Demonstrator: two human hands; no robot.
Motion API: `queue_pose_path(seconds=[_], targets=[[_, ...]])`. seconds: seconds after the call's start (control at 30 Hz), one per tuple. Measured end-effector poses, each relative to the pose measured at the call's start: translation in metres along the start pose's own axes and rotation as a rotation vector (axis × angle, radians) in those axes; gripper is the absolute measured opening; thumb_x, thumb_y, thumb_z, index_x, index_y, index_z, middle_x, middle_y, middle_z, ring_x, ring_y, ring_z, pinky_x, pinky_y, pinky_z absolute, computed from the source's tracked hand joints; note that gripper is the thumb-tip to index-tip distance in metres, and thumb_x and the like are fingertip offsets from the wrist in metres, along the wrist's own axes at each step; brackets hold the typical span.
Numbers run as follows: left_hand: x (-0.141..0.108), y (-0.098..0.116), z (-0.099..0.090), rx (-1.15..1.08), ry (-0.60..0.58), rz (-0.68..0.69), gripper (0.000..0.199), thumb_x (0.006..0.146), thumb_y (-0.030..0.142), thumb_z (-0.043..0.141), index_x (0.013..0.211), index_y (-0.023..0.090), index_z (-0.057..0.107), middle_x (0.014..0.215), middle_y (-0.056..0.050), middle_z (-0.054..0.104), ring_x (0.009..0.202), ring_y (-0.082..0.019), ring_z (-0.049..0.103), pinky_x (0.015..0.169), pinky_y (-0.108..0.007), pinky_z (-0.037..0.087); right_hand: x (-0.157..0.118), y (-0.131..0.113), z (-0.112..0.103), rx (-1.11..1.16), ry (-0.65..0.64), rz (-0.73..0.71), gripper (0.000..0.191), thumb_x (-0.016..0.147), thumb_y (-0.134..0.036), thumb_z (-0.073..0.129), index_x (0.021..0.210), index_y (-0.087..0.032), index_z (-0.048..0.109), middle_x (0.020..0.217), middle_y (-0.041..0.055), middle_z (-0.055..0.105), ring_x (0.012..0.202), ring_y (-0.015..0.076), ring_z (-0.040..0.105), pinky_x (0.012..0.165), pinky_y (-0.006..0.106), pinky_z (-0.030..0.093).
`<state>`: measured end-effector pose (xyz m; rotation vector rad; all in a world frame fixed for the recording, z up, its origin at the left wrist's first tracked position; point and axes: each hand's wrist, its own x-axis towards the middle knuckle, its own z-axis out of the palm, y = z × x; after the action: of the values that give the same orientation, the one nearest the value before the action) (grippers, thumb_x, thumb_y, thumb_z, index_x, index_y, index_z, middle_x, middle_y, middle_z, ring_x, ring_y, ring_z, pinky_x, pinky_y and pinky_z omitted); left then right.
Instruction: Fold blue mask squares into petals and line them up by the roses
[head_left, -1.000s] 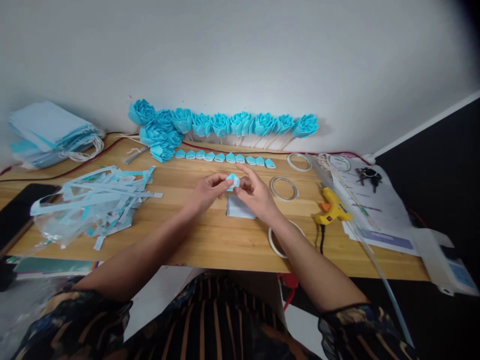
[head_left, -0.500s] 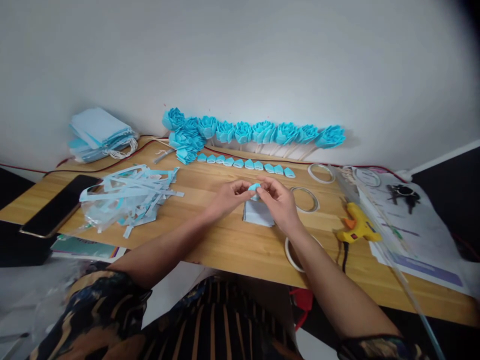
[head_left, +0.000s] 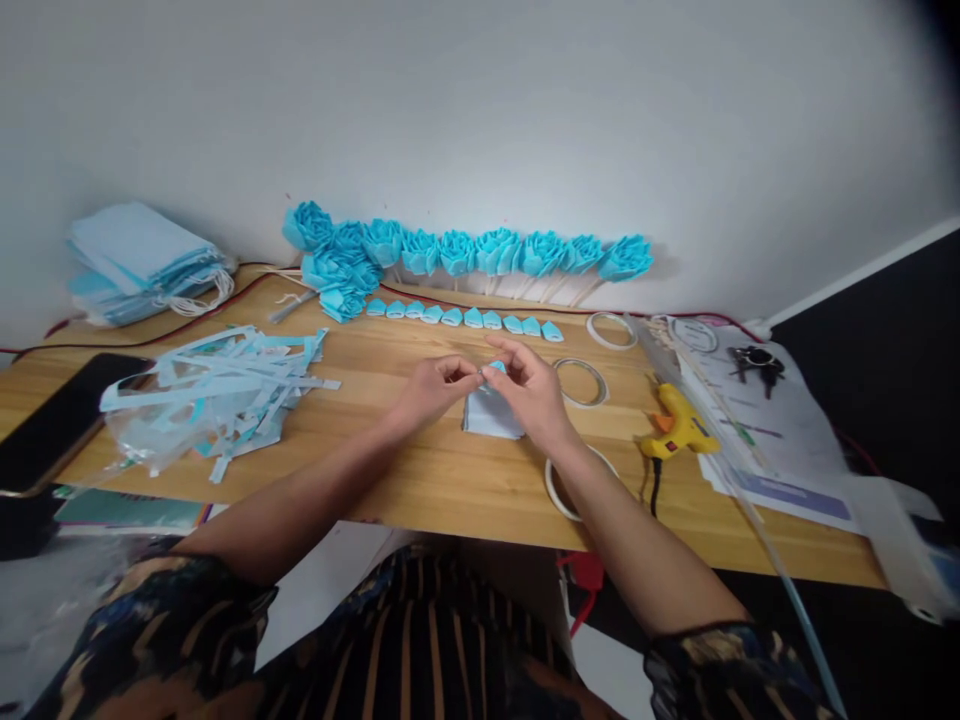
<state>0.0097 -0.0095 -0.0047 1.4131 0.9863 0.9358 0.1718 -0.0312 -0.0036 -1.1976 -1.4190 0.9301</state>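
Observation:
Between the fingertips of both my hands is a small blue folded piece (head_left: 495,368). My left hand (head_left: 439,388) pinches its left side, and my right hand (head_left: 529,388) pinches it from the right. Just below them lies a stack of pale squares (head_left: 491,415), partly covered by my right hand. Beyond my hands, several blue folded petals (head_left: 451,316) lie in a row. Behind that row, blue flowers on sticks (head_left: 497,250) lean against the wall.
Pale cut strips (head_left: 225,385) and a black phone (head_left: 67,420) lie at the left, with a pale stack (head_left: 142,255) behind. On the right are tape rolls (head_left: 606,385), a yellow glue gun (head_left: 682,425), papers (head_left: 795,440) and keys (head_left: 757,358).
The view has shifted, so the table's things appear further left. Both my hands still pinch the blue piece, with their fingers slightly moved around it.

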Motion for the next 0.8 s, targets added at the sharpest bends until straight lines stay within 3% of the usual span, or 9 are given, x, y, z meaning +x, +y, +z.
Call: queue_pose_path(seconds=[0.2, 0.4, 0.6, 0.8], targets=[[-0.001, 0.008, 0.000, -0.031, 0.020, -0.029, 0.027, 0.068, 0.040, 0.073, 0.068, 0.015, 0.062, 0.061, 0.004, 0.054, 0.058, -0.008, 0.042, 0.056, -0.023, 0.032, 0.000, 0.003, -0.002, 0.045, 0.089, -0.018, 0.034, 0.087, -0.045, 0.060, 0.113, -0.024, 0.068, 0.083, 0.0008, 0.065, 0.072, 0.0146, 0.057, 0.069, 0.030, 0.049], [0.004, 0.004, -0.004, -0.129, 0.074, -0.028, 0.034, 0.066, 0.048, 0.071, 0.065, 0.016, 0.058, 0.055, 0.005, 0.047, 0.052, -0.008, 0.038, 0.052, -0.023, 0.030, 0.002, 0.001, 0.001, 0.071, 0.029, 0.032, 0.043, 0.078, -0.040, 0.069, 0.117, -0.022, 0.064, 0.082, 0.0004, 0.064, 0.073, 0.0145, 0.058, 0.069, 0.029, 0.048], [0.003, 0.003, -0.004, -0.140, 0.065, 0.023, 0.035, 0.068, 0.050, 0.072, 0.074, 0.017, 0.064, 0.062, 0.004, 0.052, 0.057, -0.009, 0.041, 0.055, -0.023, 0.033, 0.002, 0.001, 0.003, 0.043, 0.013, 0.001, 0.047, 0.075, -0.032, 0.069, 0.120, -0.021, 0.061, 0.074, -0.0033, 0.059, 0.065, 0.0115, 0.053, 0.065, 0.027, 0.045], [0.008, -0.008, -0.008, -0.239, 0.063, 0.010, 0.032, 0.066, 0.045, 0.076, 0.070, 0.016, 0.064, 0.065, 0.002, 0.055, 0.057, -0.008, 0.043, 0.056, -0.024, 0.034, 0.001, 0.000, 0.000, 0.096, -0.016, -0.006, 0.041, 0.084, -0.036, 0.063, 0.122, -0.023, 0.062, 0.075, -0.0013, 0.063, 0.070, 0.0142, 0.058, 0.071, 0.031, 0.049]])
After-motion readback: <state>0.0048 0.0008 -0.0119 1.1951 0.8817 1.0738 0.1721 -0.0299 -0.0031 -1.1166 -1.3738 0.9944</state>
